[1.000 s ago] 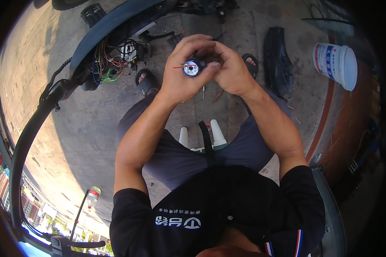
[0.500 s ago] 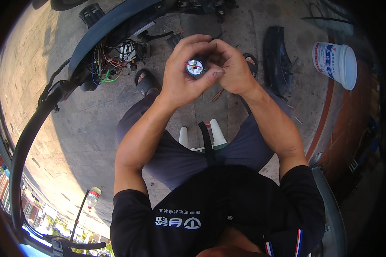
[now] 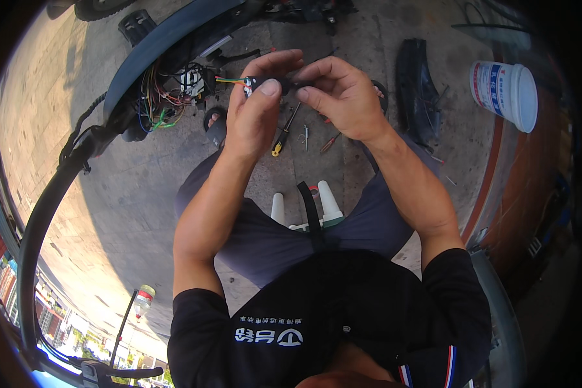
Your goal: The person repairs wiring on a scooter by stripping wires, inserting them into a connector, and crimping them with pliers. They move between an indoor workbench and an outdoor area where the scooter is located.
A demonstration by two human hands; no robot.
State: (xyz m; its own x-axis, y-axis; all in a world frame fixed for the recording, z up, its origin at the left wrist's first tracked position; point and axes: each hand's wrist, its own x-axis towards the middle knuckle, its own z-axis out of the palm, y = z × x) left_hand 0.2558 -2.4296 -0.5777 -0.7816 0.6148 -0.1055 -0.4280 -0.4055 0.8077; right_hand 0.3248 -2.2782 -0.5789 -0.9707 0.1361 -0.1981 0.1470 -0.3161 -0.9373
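Between my hands is a small black cylindrical part [image 3: 283, 86] with a silvery round end and thin orange and green wires [image 3: 231, 80] coming out of it toward the left. My left hand [image 3: 251, 113] is wrapped round its body, the thumb lying along the top. At its dark right end, my right hand [image 3: 349, 100] pinches it with thumb and fingertips; the exact contact is partly hidden. Just beyond my left fingers, a tangle of coloured wires [image 3: 155, 97] and a white connector block [image 3: 193, 81] hang from the vehicle frame.
A yellow-handled screwdriver [image 3: 278, 146], a thin silvery tool [image 3: 306, 137] and a brown-handled tool [image 3: 330, 141] lie on the paving below my hands. A curved black panel [image 3: 412, 84] and a white bucket [image 3: 520, 97] stand to the right. The black vehicle frame [image 3: 35, 233] arches along the left.
The cylinder has turned from showing its round end upward to lying sideways, that end now facing left. My left hand has shifted slightly left, and the tools beneath have come into sight.
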